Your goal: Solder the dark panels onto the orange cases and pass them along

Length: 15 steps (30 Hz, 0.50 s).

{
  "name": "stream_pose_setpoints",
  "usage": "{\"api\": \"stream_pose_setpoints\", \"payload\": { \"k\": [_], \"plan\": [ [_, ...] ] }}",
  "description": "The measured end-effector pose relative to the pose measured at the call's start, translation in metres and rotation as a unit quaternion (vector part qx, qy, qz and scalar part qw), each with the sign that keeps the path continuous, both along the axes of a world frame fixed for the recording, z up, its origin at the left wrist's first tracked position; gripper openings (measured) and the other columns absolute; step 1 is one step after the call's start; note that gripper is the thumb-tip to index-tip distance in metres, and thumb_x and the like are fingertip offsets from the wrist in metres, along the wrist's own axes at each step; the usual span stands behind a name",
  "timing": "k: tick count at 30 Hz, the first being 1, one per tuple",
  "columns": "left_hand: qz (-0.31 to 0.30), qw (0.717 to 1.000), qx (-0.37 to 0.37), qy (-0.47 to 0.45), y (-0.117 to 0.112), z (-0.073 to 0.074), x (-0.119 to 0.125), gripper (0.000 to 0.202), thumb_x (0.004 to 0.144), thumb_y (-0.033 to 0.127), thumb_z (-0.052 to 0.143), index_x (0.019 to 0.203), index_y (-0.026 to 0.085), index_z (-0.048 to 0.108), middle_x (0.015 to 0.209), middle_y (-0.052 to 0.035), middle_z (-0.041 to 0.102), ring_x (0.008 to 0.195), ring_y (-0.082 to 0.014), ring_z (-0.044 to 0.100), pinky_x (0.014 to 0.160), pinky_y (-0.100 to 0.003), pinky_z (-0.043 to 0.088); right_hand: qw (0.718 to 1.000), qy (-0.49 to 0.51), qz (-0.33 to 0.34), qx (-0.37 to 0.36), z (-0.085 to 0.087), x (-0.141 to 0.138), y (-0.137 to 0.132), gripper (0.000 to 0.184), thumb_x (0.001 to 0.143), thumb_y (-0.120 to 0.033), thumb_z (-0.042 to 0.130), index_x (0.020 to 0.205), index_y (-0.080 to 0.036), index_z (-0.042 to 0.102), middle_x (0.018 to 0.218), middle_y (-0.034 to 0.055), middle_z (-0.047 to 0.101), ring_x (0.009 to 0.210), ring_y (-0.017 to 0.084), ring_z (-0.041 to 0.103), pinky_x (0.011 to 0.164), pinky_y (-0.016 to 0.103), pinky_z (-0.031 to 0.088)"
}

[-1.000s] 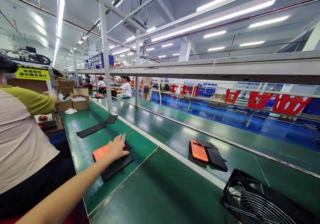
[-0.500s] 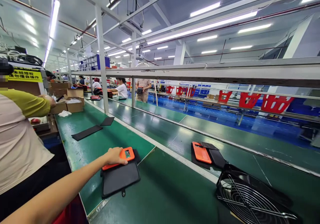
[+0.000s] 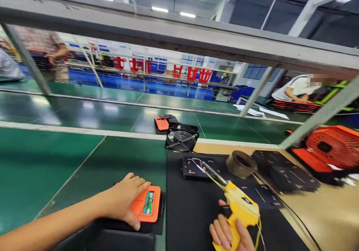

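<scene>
My left hand [image 3: 126, 200] grips an orange plastic panel [image 3: 153, 201], fingers over its far edge and thumb at the near edge. A green circuit board with thin wires shows in the panel's window. Under it lies a black folding cover [image 3: 123, 239], partly cut off by the frame. My right hand [image 3: 224, 231] is wrapped round the handle of a yellow soldering gun [image 3: 242, 202]. Its metal tip and a thin solder wire point up left, over a stack of black boards [image 3: 200, 167] on the black mat [image 3: 185, 206].
A tape roll [image 3: 241, 164] and more black boards [image 3: 286, 170] lie to the right. Beyond the mat stand a round fan grille [image 3: 181, 139] and another orange panel [image 3: 162, 123]. An orange fan housing [image 3: 333, 146] sits far right, behind a slanted post. Co-workers are across the line.
The view has swung right and down. My left hand has brought the orange panel and its cover beside the black mat. My right hand with the soldering gun has come into view.
</scene>
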<state>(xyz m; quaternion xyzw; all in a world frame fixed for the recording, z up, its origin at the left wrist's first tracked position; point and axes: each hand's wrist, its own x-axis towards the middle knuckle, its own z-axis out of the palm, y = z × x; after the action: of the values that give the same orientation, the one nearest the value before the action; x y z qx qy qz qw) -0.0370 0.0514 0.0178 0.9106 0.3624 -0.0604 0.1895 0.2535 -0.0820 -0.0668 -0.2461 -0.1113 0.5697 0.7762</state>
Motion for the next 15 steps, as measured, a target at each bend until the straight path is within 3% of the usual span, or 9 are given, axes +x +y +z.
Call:
{"api": "stream_pose_setpoints", "payload": {
  "k": [4,8,10,12,15],
  "plan": [
    [-0.037,0.997,-0.032,-0.065,0.023,0.01,0.049,0.071,0.071,0.058,0.06,0.131,0.021,0.047,0.136,-0.0092,0.046,0.12,-0.0313,0.044,0.101,-0.04,0.033,0.999,0.017,0.008,0.046,0.01,-0.008,0.002,0.024,0.082,-0.038,0.066,0.099,-0.022,0.064,0.052,-0.0092,0.026,0.042,0.01,0.013,0.043,0.021,0.029],
    [-0.028,0.993,0.063,-0.098,0.052,0.014,0.115,0.065,0.074,0.049,0.063,0.13,0.02,0.047,0.143,-0.0123,0.037,0.13,-0.0311,0.033,0.106,-0.044,0.025,0.998,-0.002,0.003,0.062,0.012,-0.005,-0.012,0.018,0.082,-0.039,0.067,0.089,-0.023,0.066,0.052,-0.0094,0.024,0.043,0.011,0.009,0.043,0.021,0.028],
    [-0.038,0.992,0.091,-0.078,0.061,0.015,0.141,0.066,0.07,0.044,0.07,0.127,0.017,0.05,0.138,-0.0155,0.042,0.127,-0.033,0.038,0.104,-0.046,0.026,0.998,-0.005,0.005,0.068,0.009,-0.001,-0.022,0.017,0.082,-0.04,0.067,0.089,-0.024,0.067,0.052,-0.0096,0.023,0.043,0.011,0.007,0.043,0.021,0.027],
    [-0.049,0.992,0.096,-0.064,0.065,0.018,0.154,0.062,0.068,0.039,0.073,0.122,0.015,0.055,0.131,-0.0165,0.051,0.122,-0.0333,0.044,0.102,-0.047,0.027,0.998,-0.002,0.005,0.066,0.006,0.003,-0.034,0.019,0.08,-0.039,0.069,0.093,-0.025,0.068,0.052,-0.0101,0.021,0.042,0.01,0.006,0.042,0.022,0.025],
    [-0.046,0.991,0.1,-0.071,0.059,0.023,0.15,0.06,0.069,0.037,0.073,0.123,0.018,0.054,0.132,-0.0143,0.05,0.123,-0.0328,0.042,0.102,-0.049,0.025,0.999,0.015,-0.002,0.044,0.006,0.005,-0.049,0.026,0.079,-0.039,0.071,0.101,-0.025,0.066,0.051,-0.0103,0.021,0.042,0.01,0.007,0.042,0.022,0.024]
  ]
}}
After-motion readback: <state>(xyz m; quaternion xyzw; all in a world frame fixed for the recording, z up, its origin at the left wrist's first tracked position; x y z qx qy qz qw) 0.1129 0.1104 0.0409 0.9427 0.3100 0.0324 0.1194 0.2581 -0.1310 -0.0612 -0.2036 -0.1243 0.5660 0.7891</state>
